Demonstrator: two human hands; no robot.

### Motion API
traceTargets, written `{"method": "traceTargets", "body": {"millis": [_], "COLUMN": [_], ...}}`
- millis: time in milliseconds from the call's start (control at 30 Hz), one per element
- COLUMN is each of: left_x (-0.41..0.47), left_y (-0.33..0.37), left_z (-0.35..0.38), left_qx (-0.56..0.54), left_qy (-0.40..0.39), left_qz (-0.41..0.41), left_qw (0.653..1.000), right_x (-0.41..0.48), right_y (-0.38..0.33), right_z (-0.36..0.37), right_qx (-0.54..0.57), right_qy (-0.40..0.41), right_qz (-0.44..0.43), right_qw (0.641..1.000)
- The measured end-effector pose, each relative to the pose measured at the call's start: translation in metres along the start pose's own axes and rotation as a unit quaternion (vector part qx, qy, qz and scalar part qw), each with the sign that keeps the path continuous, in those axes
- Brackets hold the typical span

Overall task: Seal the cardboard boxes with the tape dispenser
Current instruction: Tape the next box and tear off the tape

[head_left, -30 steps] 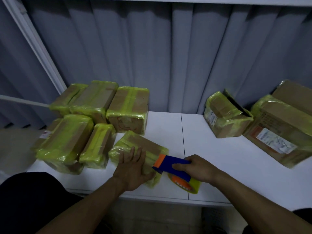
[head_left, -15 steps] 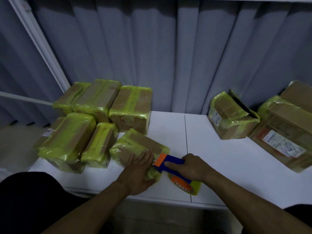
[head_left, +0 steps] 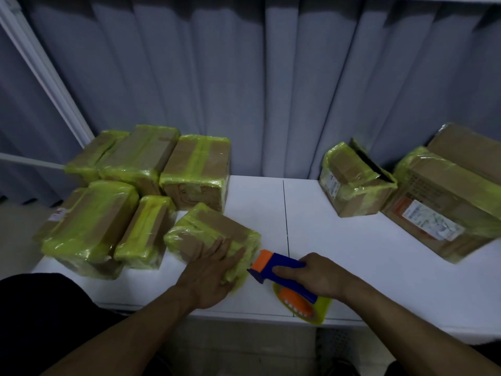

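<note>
A small cardboard box (head_left: pixel 214 229) wrapped in yellow-green tape lies near the table's front edge, left of centre. My left hand (head_left: pixel 211 275) rests flat on its near end, fingers straight and spread. My right hand (head_left: pixel 317 275) grips the blue and orange tape dispenser (head_left: pixel 282 272), whose orange nose sits at the box's right near corner. The dispenser's yellow-green tape roll (head_left: pixel 303 305) hangs below my hand at the table edge.
Several taped boxes (head_left: pixel 141 164) crowd the white table's (head_left: pixel 339 253) left side. A taped box with a raised flap (head_left: pixel 352 180) and a large labelled box (head_left: pixel 444 202) stand at the right. Grey curtains hang behind. A seam runs down the tabletop's middle.
My left hand shifted slightly right along the box's near end. The dispenser stayed at the box's right corner, moving only a little.
</note>
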State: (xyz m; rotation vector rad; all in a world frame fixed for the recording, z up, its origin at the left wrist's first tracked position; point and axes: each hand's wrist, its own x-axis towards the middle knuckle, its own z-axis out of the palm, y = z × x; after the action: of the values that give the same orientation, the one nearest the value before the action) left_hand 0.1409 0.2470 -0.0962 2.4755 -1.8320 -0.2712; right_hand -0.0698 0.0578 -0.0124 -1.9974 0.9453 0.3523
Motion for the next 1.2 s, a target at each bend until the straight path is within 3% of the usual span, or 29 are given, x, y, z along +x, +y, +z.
{"method": "traceTargets", "body": {"millis": [233, 667, 833, 933, 1067, 1200], "left_x": [0.002, 0.010, 0.009, 0.012, 0.021, 0.023], "left_y": [0.003, -0.009, 0.001, 0.015, 0.033, 0.037], "left_z": [-0.010, -0.016, -0.030, -0.033, -0.023, -0.022], "left_qx": [-0.001, 0.024, -0.003, -0.056, -0.003, -0.040], "left_qy": [-0.048, -0.084, -0.106, -0.067, -0.015, -0.002], "left_qz": [-0.012, 0.013, -0.016, -0.068, -0.107, -0.135], "left_qw": [0.999, 0.996, 0.994, 0.994, 0.994, 0.990], "right_x": [0.001, -0.027, -0.021, -0.012, 0.007, 0.026], "right_y": [-0.001, 0.028, 0.031, 0.032, 0.033, 0.031], "right_z": [-0.001, -0.010, -0.001, -0.001, 0.010, 0.017], "right_qx": [-0.023, 0.050, 0.007, -0.005, -0.041, -0.075], "right_qy": [0.004, 0.002, -0.006, -0.014, -0.018, -0.022], "right_qz": [-0.005, -0.004, 0.002, 0.013, 0.028, 0.040], "right_qw": [1.000, 0.999, 1.000, 1.000, 0.999, 0.996]}}
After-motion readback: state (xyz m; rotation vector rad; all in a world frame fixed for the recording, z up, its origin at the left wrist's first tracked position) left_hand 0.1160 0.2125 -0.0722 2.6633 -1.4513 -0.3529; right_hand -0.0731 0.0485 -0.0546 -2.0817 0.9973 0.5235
